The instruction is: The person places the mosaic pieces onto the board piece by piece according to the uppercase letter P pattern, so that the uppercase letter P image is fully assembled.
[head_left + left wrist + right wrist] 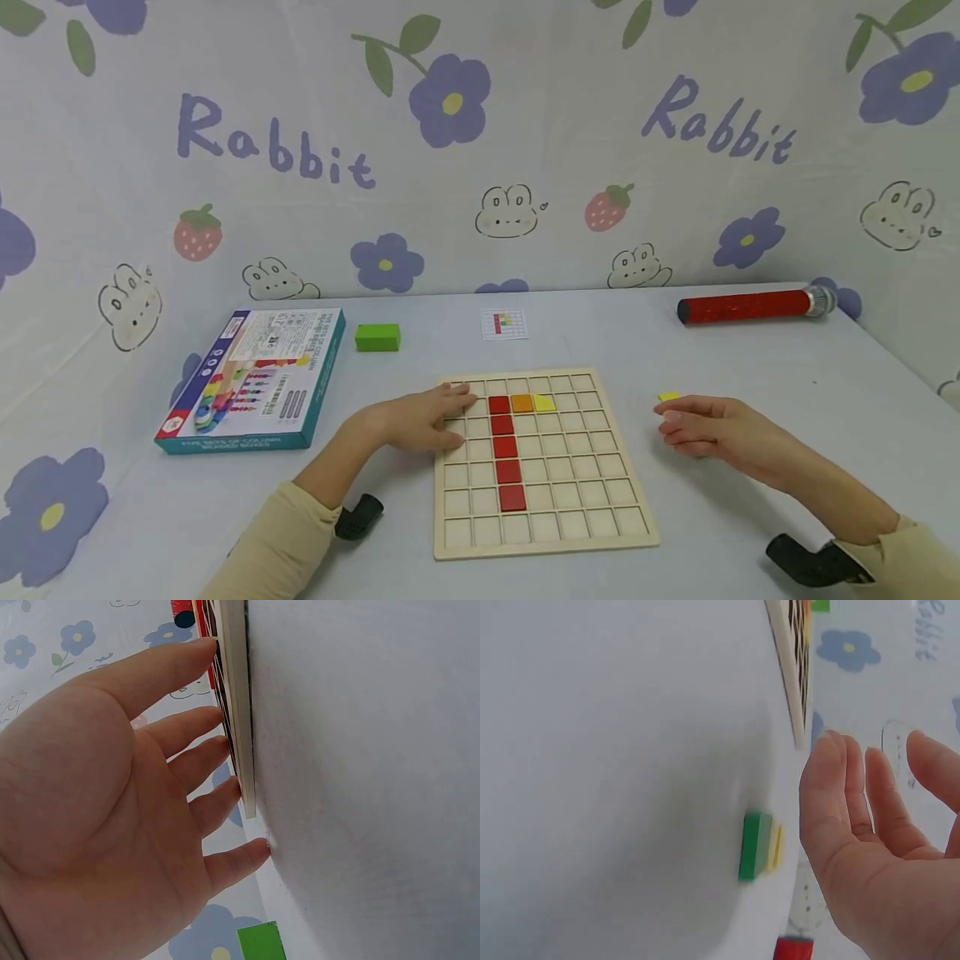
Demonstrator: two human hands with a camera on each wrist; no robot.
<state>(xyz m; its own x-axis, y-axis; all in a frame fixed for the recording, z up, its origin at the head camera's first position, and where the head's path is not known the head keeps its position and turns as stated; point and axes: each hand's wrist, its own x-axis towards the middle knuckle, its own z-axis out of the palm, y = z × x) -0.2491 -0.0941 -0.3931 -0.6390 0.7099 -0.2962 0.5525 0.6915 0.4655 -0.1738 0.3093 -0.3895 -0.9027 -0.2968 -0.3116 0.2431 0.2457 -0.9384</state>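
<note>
A wooden grid board [573, 527] lies on the table, with several red squares [507, 447] in a column. An orange square [521, 404] and a yellow piece with a rounded corner [543, 403] continue the top of that column to the right. My left hand [411, 418] rests its spread fingertips on the board's left edge. Right of the board, my right hand [731, 435] hovers with relaxed fingers and nothing between them. Close by it on the table are a green piece [751, 846] and yellow pieces [775, 849], mostly hidden by the hand in the head view.
Behind the board lies a small pattern card [504, 324] with a coloured grid. A green block [377, 337] and a flat toy box [251, 383] sit to the left. At the back right lies a red tube [750, 307] with a silver end. A printed cloth hangs behind the table.
</note>
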